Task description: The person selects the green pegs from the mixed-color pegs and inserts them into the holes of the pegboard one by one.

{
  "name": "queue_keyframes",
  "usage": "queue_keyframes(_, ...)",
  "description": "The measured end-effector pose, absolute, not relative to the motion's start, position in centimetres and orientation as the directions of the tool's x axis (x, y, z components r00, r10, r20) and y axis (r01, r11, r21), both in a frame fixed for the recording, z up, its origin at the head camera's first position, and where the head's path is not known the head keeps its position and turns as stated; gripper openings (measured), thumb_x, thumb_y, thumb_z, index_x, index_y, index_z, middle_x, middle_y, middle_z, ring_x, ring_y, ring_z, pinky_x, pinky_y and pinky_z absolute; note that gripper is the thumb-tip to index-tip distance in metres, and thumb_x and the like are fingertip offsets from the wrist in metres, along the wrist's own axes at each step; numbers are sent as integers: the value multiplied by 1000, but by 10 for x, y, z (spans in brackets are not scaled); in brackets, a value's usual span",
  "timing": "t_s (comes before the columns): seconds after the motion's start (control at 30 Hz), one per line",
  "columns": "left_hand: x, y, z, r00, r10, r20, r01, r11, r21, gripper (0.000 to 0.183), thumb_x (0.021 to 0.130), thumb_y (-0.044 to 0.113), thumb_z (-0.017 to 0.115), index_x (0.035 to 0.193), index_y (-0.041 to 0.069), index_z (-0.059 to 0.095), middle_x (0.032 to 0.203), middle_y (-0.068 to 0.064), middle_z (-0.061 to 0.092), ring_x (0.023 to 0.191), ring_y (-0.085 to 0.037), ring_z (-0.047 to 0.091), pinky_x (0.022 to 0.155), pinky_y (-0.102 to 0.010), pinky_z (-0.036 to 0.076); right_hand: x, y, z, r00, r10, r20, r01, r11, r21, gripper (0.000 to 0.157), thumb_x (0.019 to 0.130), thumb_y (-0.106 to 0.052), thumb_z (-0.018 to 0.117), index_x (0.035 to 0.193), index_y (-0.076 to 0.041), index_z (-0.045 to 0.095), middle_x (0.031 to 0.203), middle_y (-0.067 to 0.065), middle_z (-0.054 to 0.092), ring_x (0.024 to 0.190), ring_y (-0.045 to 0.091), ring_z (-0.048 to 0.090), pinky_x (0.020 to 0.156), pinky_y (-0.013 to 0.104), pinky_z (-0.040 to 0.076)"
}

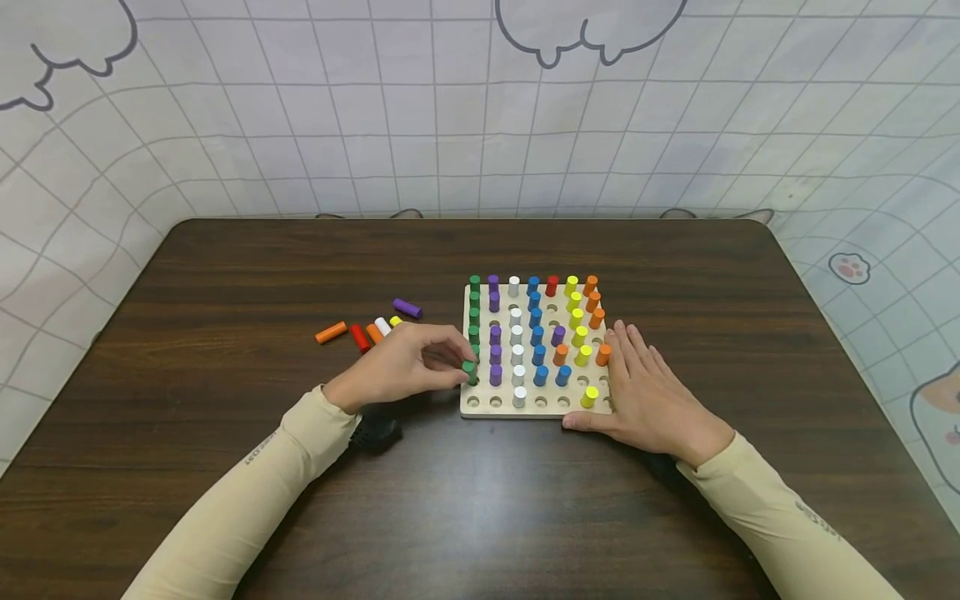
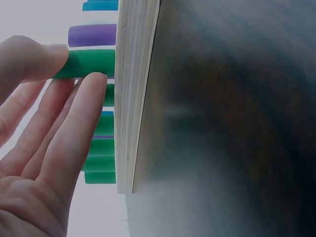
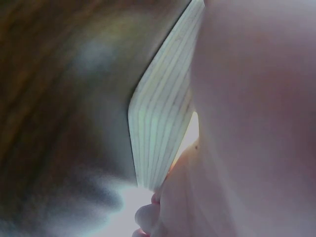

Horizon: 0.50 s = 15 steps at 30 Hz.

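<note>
My left hand [image 1: 401,362] pinches a green peg [image 1: 469,372] between thumb and fingers at the left column of a wooden pegboard [image 1: 480,412]. In the left wrist view this green peg [image 2: 94,63] stands at right angles to the board, its lower end at the face; whether it is fully seated I cannot tell. Other green pegs line up behind it, and a purple peg [image 2: 94,36] is beside it. My right hand [image 1: 656,400] rests with straight fingers along the board's right side, thumb at the front edge. The right wrist view shows the board's layered edge [image 3: 158,103] against that hand.
Columns of purple, white, blue, yellow and orange pegs fill much of the board, with a red peg [image 1: 552,286] in the back row. Several holes are bare, mostly in front. Loose pegs lie left of the board, among them an orange peg [image 1: 331,332] and a purple peg [image 1: 407,308].
</note>
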<state>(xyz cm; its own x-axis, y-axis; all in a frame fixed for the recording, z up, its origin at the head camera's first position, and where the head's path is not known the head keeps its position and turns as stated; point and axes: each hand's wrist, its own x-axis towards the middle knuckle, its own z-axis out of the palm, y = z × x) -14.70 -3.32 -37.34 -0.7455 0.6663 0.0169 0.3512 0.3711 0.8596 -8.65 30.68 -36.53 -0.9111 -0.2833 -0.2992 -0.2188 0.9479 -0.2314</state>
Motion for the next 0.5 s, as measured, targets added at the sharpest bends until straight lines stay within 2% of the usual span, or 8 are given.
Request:
queue_keyframes(0.37,-147,-32,-375,-738,675,5,362,389,847,22,90,8,78,111,15,73,113,0,76,104,-14,74,91,-26,63,-87,307,-366,-911,-283,-301,-219,949,-228,133,83,-87,55,162,8,6,172,30,3,160,50,5,127,69,16)
queue_keyframes(0.5,-147,-32,-375,-735,678,6,364,388,847,22,90,8,78,112,13,73,114,-2,76,104,-14,74,91,-25,62,-87,307,-365,-911,-283,-300,-219,948,-229,133,83,-87,55,162,8,6,172,30,4,161,50,6,127,69,16)
